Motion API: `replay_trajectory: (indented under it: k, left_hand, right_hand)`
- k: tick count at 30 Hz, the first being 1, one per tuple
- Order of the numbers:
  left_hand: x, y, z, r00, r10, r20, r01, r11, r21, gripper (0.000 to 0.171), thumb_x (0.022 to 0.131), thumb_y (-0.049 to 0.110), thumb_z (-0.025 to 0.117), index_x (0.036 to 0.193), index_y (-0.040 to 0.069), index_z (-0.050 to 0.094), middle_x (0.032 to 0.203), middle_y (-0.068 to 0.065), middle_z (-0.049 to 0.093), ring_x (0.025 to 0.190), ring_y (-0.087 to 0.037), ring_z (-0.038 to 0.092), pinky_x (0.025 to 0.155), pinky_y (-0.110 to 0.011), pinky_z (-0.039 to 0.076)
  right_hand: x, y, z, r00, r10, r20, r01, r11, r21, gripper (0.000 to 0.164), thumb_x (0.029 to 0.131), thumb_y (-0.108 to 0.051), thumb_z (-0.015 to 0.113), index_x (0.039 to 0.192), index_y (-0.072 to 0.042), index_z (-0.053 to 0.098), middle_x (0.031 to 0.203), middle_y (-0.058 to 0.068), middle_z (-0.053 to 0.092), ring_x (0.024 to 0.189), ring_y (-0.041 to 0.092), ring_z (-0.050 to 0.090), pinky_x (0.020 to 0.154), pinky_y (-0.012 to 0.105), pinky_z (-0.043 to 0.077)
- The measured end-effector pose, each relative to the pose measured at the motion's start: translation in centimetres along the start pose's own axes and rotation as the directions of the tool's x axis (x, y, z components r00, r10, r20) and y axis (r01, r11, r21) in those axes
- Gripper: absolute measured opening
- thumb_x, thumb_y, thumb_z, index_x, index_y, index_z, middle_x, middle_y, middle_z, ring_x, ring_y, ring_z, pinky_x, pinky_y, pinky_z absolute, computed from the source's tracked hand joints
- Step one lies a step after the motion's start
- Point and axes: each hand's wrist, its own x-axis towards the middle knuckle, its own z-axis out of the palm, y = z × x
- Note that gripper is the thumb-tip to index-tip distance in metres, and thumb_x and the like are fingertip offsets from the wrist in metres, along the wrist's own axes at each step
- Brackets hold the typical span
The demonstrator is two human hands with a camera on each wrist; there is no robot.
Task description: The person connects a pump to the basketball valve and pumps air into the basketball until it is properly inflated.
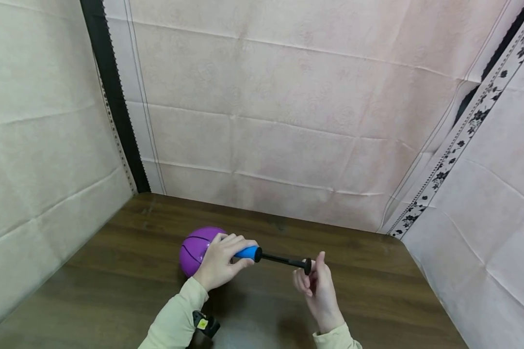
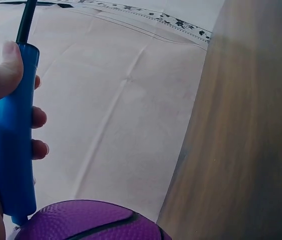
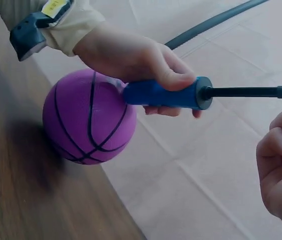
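Observation:
A purple ball (image 1: 192, 252) with black seam lines is at one end of a small hand pump, over the wooden table. My left hand (image 1: 220, 261) wraps its fingers and thumb around the blue barrel of the hand pump (image 1: 247, 253). In the left wrist view the barrel's narrow blue tip (image 2: 19, 219) meets the ball at its edge. The black plunger rod (image 1: 281, 260) is drawn out to the right, ending in a round black handle (image 1: 307, 266). My right hand (image 1: 324, 295) holds that handle end with curled fingers, thumb pointing up.
The brown wooden table (image 1: 113, 281) extends beneath both hands. Pale creased cloth (image 1: 262, 97) hangs behind it and on both sides, with a floral border strip (image 1: 454, 155) at the right. A black wrist camera (image 1: 206, 324) is strapped by the left sleeve.

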Motion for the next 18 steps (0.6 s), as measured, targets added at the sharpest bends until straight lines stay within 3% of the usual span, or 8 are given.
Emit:
replay_trajectory:
  k: [3, 6, 10, 13, 16, 18]
  left_hand:
    - [0.1, 0.0, 0.0, 1.000, -0.002, 0.002, 0.002, 1.000, 0.007, 0.031, 0.088, 0.043, 0.066, 0.115, 0.027, 0.064, 0.100, 0.009, 0.069, 0.088, -0.008, 0.058, 0.087, -0.039, 0.042]
    - [0.1, 0.3, 0.4, 1.000, -0.002, 0.016, 0.002, 1.000, 0.018, 0.033, 0.091, 0.050, 0.058, 0.114, 0.027, 0.065, 0.100, 0.009, 0.069, 0.089, -0.008, 0.059, 0.088, -0.040, 0.042]
    - [0.1, 0.9, 1.0, 0.999, 0.022, 0.037, -0.024, 0.999, 0.029, 0.039, 0.092, 0.056, 0.050, 0.114, 0.028, 0.065, 0.100, 0.010, 0.069, 0.090, -0.008, 0.059, 0.088, -0.039, 0.041]
    - [0.1, 1.2, 1.2, 0.998, 0.036, 0.054, -0.037, 0.999, 0.009, 0.037, 0.091, 0.055, 0.054, 0.114, 0.028, 0.065, 0.100, 0.011, 0.069, 0.091, -0.007, 0.059, 0.088, -0.037, 0.041]
    - [0.0, 1.3, 1.1, 0.996, 0.038, 0.076, -0.036, 0.999, -0.035, 0.034, 0.090, 0.050, 0.059, 0.115, 0.027, 0.065, 0.101, 0.011, 0.069, 0.094, -0.008, 0.061, 0.090, -0.037, 0.041]
    - [0.0, 1.2, 0.9, 0.996, 0.034, 0.086, -0.029, 0.998, -0.064, 0.033, 0.090, 0.046, 0.061, 0.117, 0.026, 0.064, 0.102, 0.010, 0.068, 0.096, -0.008, 0.062, 0.091, -0.038, 0.042]
  right_hand:
    - [0.1, 0.4, -0.1, 1.000, 0.005, 0.003, -0.005, 1.000, -0.021, 0.058, 0.108, -0.024, 0.006, 0.056, -0.006, 0.027, 0.045, 0.007, 0.021, 0.039, 0.022, 0.015, 0.040, 0.030, 0.015]
    - [0.1, 1.2, 0.2, 0.995, 0.094, -0.040, -0.097, 0.992, -0.076, 0.058, 0.108, -0.028, 0.017, 0.057, -0.004, 0.027, 0.045, 0.005, 0.024, 0.040, 0.025, 0.015, 0.039, 0.031, 0.015]
    - [-0.1, 2.3, 0.8, 0.961, 0.244, -0.134, -0.264, 0.951, -0.162, 0.061, 0.107, -0.036, 0.025, 0.062, 0.005, 0.029, 0.047, -0.007, 0.033, 0.040, 0.013, 0.025, 0.040, 0.027, 0.019]
    - [-0.2, 2.7, 1.2, 0.934, 0.306, -0.182, -0.339, 0.921, -0.192, 0.062, 0.107, -0.037, 0.027, 0.064, 0.009, 0.031, 0.049, -0.011, 0.040, 0.043, 0.003, 0.035, 0.042, 0.022, 0.025]
    - [-0.3, 2.5, 1.5, 0.930, 0.316, -0.187, -0.349, 0.919, -0.181, 0.061, 0.107, -0.035, 0.030, 0.064, 0.008, 0.033, 0.049, -0.010, 0.039, 0.043, 0.003, 0.034, 0.043, 0.022, 0.024]
    - [-0.2, 2.2, 1.6, 0.947, 0.282, -0.153, -0.303, 0.943, -0.136, 0.060, 0.107, -0.033, 0.027, 0.061, 0.005, 0.031, 0.048, -0.008, 0.035, 0.042, 0.008, 0.028, 0.042, 0.026, 0.019]
